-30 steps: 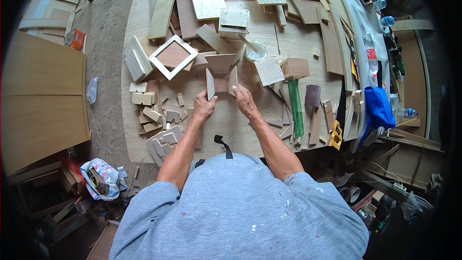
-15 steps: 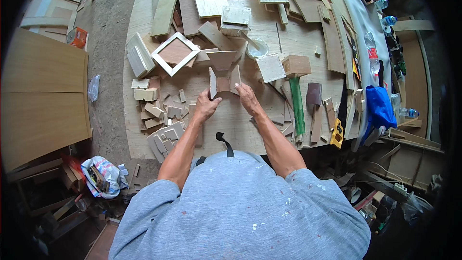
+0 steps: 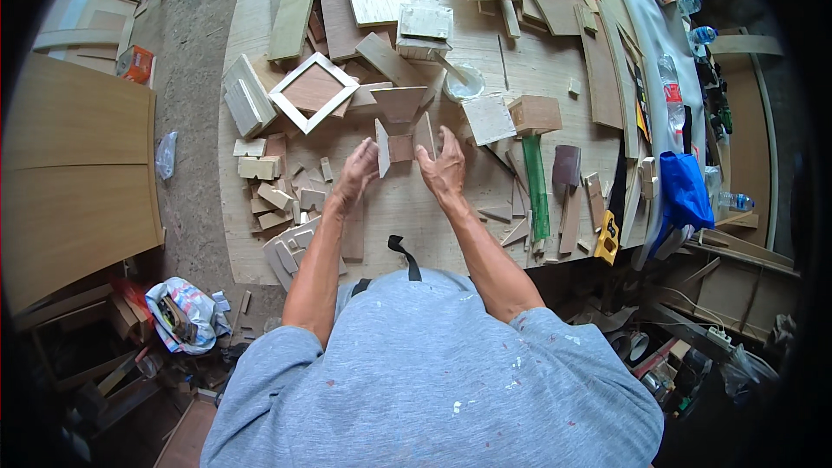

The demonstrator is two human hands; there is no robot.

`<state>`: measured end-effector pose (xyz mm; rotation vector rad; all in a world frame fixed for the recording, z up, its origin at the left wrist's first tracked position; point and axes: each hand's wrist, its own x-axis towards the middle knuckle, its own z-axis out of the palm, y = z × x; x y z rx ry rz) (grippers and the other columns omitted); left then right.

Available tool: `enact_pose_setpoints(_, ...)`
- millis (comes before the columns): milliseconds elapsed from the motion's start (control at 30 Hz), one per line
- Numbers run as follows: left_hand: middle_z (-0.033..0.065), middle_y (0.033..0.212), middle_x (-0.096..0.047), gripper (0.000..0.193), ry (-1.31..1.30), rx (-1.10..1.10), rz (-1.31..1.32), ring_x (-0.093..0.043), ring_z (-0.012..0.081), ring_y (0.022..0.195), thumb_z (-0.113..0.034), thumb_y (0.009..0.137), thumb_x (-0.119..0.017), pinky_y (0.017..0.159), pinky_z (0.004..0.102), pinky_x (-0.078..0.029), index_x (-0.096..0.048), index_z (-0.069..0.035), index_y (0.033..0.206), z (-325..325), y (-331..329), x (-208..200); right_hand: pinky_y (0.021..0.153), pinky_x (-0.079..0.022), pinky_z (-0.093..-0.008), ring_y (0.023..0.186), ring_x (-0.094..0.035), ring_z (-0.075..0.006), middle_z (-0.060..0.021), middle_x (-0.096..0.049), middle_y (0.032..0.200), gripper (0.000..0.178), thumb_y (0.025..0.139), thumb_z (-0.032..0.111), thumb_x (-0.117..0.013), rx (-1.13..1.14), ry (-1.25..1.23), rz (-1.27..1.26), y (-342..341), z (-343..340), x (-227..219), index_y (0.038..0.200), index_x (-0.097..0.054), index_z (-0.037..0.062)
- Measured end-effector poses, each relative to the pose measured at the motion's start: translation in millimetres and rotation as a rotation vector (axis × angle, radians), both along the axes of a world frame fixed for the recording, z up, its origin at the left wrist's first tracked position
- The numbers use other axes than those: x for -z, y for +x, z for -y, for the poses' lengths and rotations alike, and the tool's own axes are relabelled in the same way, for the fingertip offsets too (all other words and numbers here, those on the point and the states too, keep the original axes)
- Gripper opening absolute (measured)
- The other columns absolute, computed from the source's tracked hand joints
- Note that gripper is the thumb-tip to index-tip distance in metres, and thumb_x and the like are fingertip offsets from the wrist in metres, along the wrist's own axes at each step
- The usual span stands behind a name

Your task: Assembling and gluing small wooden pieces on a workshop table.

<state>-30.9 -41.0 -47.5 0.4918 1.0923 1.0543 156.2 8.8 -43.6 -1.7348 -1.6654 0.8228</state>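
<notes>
In front of me on the bench stands a small wooden piece with thin flared panels around a brown square base (image 3: pixel 400 149). Its left panel (image 3: pixel 382 148), right panel (image 3: pixel 424 134) and back panel (image 3: pixel 399 104) lean outward, and the near side has no panel. My left hand (image 3: pixel 355 175) is just left of the left panel, fingers loosely stretched and slightly blurred; any contact is hard to make out. At the right panel, my right hand (image 3: pixel 444 169) has its thumb by the near edge and its fingers spread away, gripping nothing.
Beyond the piece lie a pale square frame (image 3: pixel 314 94), boards and a white tub of paste (image 3: pixel 464 83) with a stick. Wood offcuts (image 3: pixel 276 197) pile up at left. To the right are a wooden box (image 3: pixel 535 114), a green strip (image 3: pixel 536 191) and a yellow-handled saw (image 3: pixel 607 238).
Both hands have loosened from the side panels. The left hand has drawn back a little to the left, and the right hand's fingers have opened outward. The wooden piece stays in place.
</notes>
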Motion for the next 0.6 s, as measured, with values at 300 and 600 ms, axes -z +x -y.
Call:
enact_pose_setpoints(300,0.0051,0.117,-0.063,0.056,-0.081,0.031,-0.032,-0.062,0.0131,0.102,-0.037,0.095,-0.063,0.086,0.0296,-0.051,-0.051,-0.001,0.136,-12.4,-4.6,3.6,0.101,-0.024,-0.0478,0.125,-0.047,-0.0227,-0.0034,-0.061,0.109,0.017,0.081,0.013,-0.060,-0.632,0.373,0.755,-14.0,3.2,-8.1,0.095,-0.069,0.0111)
enact_pose_setpoints(600,-0.0006,0.106,-0.065,0.046,-0.098,0.047,-0.083,-0.062,0.0090,0.093,-0.036,0.096,-0.064,0.084,0.0291,-0.051,-0.059,-0.004,0.128,-9.1,0.0,7.0,0.107,-0.017,-0.0549,0.127,-0.050,-0.0232,-0.0039,-0.066,0.113,0.023,0.084,0.014,-0.057,-0.708,0.353,0.832,-14.2,-5.9,-0.2,0.101,-0.072,0.0104)
